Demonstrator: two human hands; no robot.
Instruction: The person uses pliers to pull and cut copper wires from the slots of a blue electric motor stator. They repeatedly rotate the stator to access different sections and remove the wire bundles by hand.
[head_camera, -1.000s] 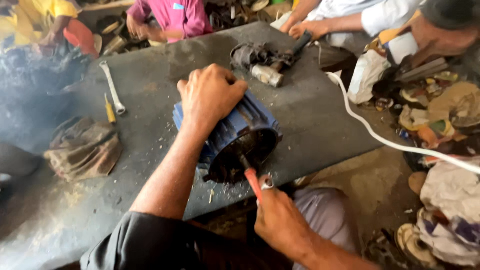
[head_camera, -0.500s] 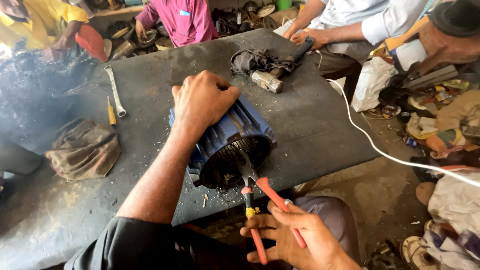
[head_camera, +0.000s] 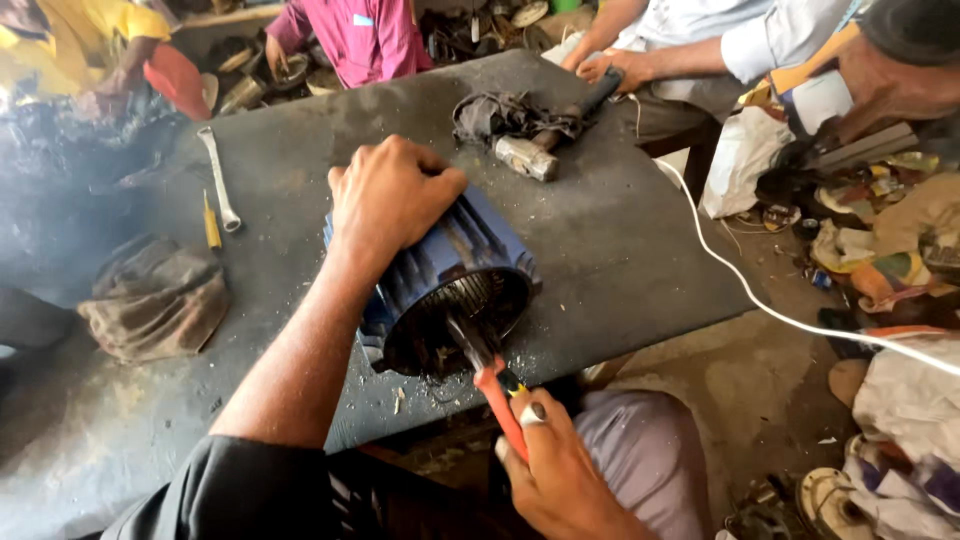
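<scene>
Gripping blue motor housing (head_camera: 440, 265) from above with left hand (head_camera: 390, 195), fingers (head_camera: 425, 165) curled and pressed down over the finned casing. Housing lying on its side near the front edge of dark counter (head_camera: 620, 250), open end facing the camera, copper windings visible inside the bore. Right hand (head_camera: 560, 465) closed round the red handles of pliers (head_camera: 490, 375), fingers wrapped tight, thumb on top. Plier tips sitting inside the lower rim of the open end, touching the winding area; cannot tell what, if anything, is pinched between them.

Elsewhere on counter: spanner (head_camera: 218, 180) and yellow-handled screwdriver (head_camera: 211, 222) lying side by side at far left, well apart from housing. Crumpled brown rag (head_camera: 155, 300) left of housing, near the left forearm. Dark cloth with hammer (head_camera: 535, 150) on it at far side. White cable (head_camera: 760, 305) running off the right edge of counter down across the floor.

Other people seated round the far side: 1 in pink shirt (head_camera: 360, 35), 1 in yellow (head_camera: 70, 40), 1 in white sleeve with hand (head_camera: 615, 70) resting on the counter edge near the hammer handle.
</scene>
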